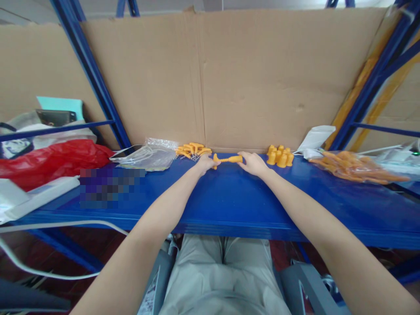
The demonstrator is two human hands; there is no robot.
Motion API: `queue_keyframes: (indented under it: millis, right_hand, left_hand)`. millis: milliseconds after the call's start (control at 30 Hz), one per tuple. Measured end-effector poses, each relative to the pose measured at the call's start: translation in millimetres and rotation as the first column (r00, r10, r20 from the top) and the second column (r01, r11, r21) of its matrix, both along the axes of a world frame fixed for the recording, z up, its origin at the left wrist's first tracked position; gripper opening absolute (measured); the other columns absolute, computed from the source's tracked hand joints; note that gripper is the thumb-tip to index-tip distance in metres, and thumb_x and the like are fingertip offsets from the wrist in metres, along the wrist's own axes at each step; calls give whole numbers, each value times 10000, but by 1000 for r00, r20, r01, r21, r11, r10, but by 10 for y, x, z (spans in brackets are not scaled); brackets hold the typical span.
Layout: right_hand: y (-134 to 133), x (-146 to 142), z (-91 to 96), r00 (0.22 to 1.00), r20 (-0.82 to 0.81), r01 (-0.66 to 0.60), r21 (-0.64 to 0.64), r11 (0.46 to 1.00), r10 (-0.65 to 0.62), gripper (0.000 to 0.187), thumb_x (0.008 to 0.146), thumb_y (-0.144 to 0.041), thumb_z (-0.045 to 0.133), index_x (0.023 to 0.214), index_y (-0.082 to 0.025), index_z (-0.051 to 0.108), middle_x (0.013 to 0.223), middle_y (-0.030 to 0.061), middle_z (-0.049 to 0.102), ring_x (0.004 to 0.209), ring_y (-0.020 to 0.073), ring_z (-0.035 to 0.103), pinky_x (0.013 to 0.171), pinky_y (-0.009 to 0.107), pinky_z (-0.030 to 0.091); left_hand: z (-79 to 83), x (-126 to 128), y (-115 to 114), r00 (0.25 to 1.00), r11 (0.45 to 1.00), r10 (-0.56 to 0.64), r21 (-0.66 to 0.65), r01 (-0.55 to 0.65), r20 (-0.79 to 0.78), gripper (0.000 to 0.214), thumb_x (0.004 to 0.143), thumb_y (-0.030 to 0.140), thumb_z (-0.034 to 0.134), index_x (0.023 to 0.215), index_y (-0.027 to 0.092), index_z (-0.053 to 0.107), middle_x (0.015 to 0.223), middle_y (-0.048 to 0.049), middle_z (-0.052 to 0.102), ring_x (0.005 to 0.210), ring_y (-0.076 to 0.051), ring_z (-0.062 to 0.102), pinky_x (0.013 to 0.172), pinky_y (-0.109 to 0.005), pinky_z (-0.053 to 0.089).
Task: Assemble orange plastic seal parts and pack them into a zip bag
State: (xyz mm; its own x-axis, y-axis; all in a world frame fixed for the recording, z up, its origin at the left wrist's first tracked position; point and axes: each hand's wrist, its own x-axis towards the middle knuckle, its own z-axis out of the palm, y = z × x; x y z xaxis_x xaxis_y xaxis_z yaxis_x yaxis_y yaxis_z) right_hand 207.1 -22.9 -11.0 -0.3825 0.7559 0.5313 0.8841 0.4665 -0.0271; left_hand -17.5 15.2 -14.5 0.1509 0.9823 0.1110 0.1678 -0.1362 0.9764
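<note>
Both my hands are at the back of the blue shelf, close to the cardboard. Between them lies a yellow-orange plastic piece [232, 159], held level, with a crossbar at its left end, a ribbed thin middle and a wider right end. My left hand [205, 163] is closed on the crossbar end. Fingers of my right hand [253, 164] pinch the wider end. Just left of my left hand is a heap of yellow-orange handles with metal spirals [190, 150]. To the right of my right hand stand several yellow-orange cup-shaped pieces [280, 156].
A clear bag of orange parts [357, 167] lies at the right, beside a white object [316, 139]. Clear plastic bags [147, 157] and a red bag [62, 159] are at the left. Cardboard [262, 78] walls the back; blue posts [98, 78] rise at the sides.
</note>
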Motion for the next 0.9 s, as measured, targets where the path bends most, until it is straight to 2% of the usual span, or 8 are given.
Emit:
queue_keyframes:
  millis: [100,233,300,400,500,667,800,900]
  right_hand:
    - [61,58,-15,995,-100,-15,-48,999,10,421,858,-227,588,1265,-122,552,1177,170,680,1028,281,675,899,398,511]
    - [169,152,-49,947,-317,-108,-179,978,46,485,754,-176,697,1207,-155,526,1104,126,689,872,222,697,759,339,553]
    - [186,179,-45,885,-462,-194,-257,947,56,422,742,-152,705,1126,-168,532,1058,94,689,721,159,683,649,284,550]
    - [138,173,4,779,-627,-300,-398,867,-18,242,799,-174,689,994,-166,546,916,52,699,543,91,624,523,204,498]
    - [45,120,72,733,-671,-340,-503,795,-111,130,897,-264,628,909,-148,571,832,60,711,483,68,592,452,161,430]
    - [-42,34,116,689,-695,-301,-533,790,-207,263,964,-356,541,846,-128,596,823,90,734,458,50,564,420,145,366]
    - [-58,53,117,638,-741,-368,-534,761,-211,131,911,-252,632,973,-148,582,881,63,737,513,58,601,448,147,382]
    - [-67,82,116,603,-769,-410,-526,745,-211,111,897,-230,650,934,-148,585,800,39,725,499,56,577,456,152,383]
  left_hand:
    - [39,-4,-42,997,997,-82,-3,82,-14,257,652,-22,767,814,93,604,557,19,614,474,-95,580,498,-181,480]
    - [91,1,-115,992,992,-124,8,124,6,205,664,-26,742,733,100,595,531,16,629,471,-89,594,497,-173,498]
    - [112,5,-141,993,994,-113,9,113,15,199,667,-38,724,721,101,593,524,23,624,457,-84,589,487,-169,493]
    - [129,6,-156,994,994,-105,26,104,27,190,668,-48,705,704,105,598,520,31,620,452,-85,588,479,-171,487]
    - [125,-1,-142,995,994,-98,43,97,14,180,672,-40,695,686,114,603,517,36,618,453,-88,588,480,-176,487]
    - [109,-12,-109,995,993,-98,69,98,5,203,662,-51,705,667,119,594,509,35,599,446,-93,579,463,-181,478]
    - [129,-11,-130,998,996,-57,68,55,17,183,704,-59,663,710,106,584,531,20,605,464,-104,590,515,-223,516]
    - [151,-5,-155,998,996,-61,67,60,12,205,690,-62,686,726,105,572,537,29,603,461,-99,587,512,-222,513]
